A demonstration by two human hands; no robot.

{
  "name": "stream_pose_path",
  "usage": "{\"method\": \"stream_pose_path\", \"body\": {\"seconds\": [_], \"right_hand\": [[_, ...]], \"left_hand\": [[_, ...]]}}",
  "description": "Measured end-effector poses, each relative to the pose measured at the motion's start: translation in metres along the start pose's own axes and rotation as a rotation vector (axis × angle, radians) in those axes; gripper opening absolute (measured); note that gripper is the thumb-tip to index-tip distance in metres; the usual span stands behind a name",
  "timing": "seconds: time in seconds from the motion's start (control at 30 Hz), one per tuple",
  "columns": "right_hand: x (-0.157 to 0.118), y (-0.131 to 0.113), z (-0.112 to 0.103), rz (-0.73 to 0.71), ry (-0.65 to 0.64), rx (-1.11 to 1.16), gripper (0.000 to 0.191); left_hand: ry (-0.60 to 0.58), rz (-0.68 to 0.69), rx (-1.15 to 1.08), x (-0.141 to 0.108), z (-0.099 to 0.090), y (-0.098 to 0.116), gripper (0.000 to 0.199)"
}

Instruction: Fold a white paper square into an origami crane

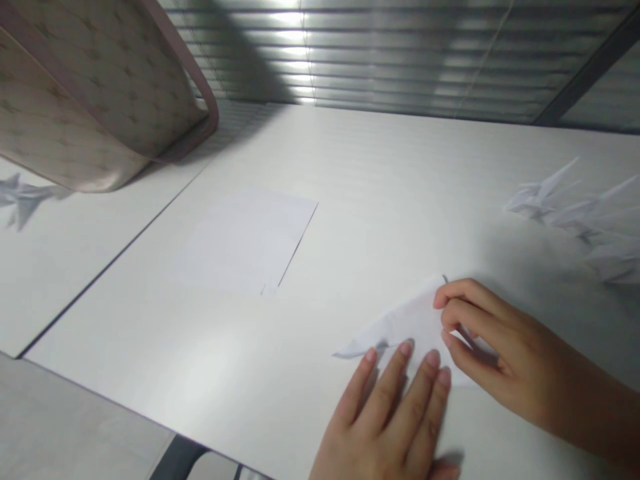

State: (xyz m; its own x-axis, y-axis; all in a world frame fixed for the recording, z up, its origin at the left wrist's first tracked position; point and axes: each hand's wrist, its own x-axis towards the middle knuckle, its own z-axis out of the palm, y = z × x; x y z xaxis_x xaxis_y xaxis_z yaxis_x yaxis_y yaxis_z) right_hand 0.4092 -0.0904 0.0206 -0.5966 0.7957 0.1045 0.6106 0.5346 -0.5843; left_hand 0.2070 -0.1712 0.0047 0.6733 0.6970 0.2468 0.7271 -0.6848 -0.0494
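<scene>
A folded sheet of white paper (pixel 415 320) lies on the white table, its left end tapering to a point. My left hand (pixel 390 420) rests on its lower edge, fingers stretched out and slightly spread. Over the right part of the same paper, my right hand (pixel 493 340) is bent into a pinch, with thumb and index fingertips close together on the paper. That hand covers the paper's right end.
A flat white sheet (pixel 245 240) lies left of centre. Several folded paper cranes (pixel 537 197) stand at the right, and another folded paper piece (pixel 23 197) is at far left. A patterned bag (pixel 110 87) stands at the back left before window blinds (pixel 380 60).
</scene>
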Motion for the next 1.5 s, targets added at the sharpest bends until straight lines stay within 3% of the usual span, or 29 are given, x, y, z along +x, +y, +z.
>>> {"method": "stream_pose_path", "body": {"seconds": [1.1,1.5], "right_hand": [[-0.003,0.011,-0.001,-0.060,-0.045,-0.015,0.021],[0.001,0.011,0.001,-0.078,0.043,0.005,0.025]], "left_hand": [[-0.046,-0.030,-0.021,0.003,-0.002,0.000,0.048],[-0.040,-0.079,-0.058,0.004,0.002,0.004,0.053]]}}
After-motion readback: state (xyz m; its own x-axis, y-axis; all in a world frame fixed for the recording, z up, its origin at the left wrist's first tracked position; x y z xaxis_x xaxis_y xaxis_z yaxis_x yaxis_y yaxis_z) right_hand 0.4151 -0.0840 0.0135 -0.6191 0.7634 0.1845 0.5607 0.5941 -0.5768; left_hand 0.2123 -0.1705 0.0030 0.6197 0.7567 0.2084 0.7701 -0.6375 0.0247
